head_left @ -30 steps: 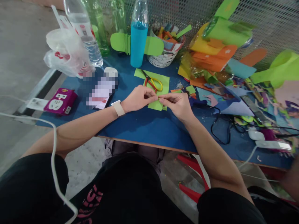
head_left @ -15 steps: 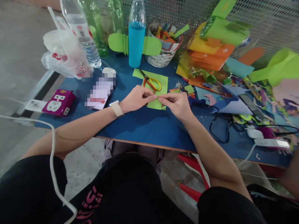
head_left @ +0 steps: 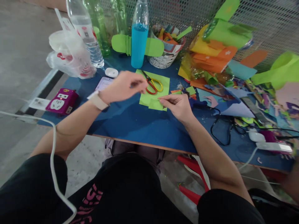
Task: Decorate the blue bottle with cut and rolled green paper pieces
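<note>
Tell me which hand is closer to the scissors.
Left. The left hand hovers just beside the scissors; the right hand sits below them, pinching a small green paper piece.

Small green paper piece lies flat near red-and-yellow scissors resting on green sheet

Soft daylight; left hand motion-blurred, edges distorted.

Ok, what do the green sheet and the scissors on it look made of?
Green sheet: matte, flat, clean-cut edges, likely craft paper or thin foam. Scissors: glossy red and yellow handle loops, probably plastic; blades dark, seemingly metal.
</note>
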{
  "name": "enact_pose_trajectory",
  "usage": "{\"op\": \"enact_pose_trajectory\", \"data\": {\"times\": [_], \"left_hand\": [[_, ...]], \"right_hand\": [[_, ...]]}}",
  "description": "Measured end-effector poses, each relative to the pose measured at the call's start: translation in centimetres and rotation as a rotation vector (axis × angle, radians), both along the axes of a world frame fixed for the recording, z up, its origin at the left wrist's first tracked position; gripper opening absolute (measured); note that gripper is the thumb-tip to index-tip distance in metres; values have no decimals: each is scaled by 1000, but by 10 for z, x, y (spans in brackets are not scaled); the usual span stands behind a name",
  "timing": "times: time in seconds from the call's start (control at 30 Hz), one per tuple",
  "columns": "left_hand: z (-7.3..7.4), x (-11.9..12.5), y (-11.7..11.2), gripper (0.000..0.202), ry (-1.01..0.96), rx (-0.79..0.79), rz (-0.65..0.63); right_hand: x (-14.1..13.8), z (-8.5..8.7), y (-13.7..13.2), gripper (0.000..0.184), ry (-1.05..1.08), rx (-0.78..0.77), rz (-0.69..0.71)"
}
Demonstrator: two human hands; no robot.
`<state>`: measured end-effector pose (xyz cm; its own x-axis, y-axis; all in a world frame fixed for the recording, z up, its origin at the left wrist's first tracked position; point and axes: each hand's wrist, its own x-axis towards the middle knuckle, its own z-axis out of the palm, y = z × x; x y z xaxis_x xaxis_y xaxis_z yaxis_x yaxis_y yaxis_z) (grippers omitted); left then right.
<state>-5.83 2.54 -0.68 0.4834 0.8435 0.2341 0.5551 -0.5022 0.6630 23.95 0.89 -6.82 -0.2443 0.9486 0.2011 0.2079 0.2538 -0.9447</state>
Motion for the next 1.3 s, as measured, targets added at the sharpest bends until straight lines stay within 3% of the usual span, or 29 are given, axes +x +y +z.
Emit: {"op": "enact_pose_trajectory", "data": {"times": [0.07,0.13,0.2,0.33,0.43,0.83,1.3], "left_hand": [[18,-36,-1,36,201,130,242],[26,-68,-4,41,463,194,472],[26,-90,-6,45,630,170,540],[12,-101,-6,50,763,26,417],[7,-96,-5,54,821,20,439],[10,-92,-4,56,867,11,504],[12,-87,-7,51,786,19,566]], "right_hand": [[0,0,0,43,-6,-1,-5],[0,-1,0,45,-13,-15,-7],[-1,-1,1,47,-15,-30,-1],[-2,-1,1,49,-20,-50,9],[-3,-1,1,50,-24,-58,-5],[-3,0,0,45,-32,-68,-5],[-3,-2,1,44,-18,-73,-17]]}}
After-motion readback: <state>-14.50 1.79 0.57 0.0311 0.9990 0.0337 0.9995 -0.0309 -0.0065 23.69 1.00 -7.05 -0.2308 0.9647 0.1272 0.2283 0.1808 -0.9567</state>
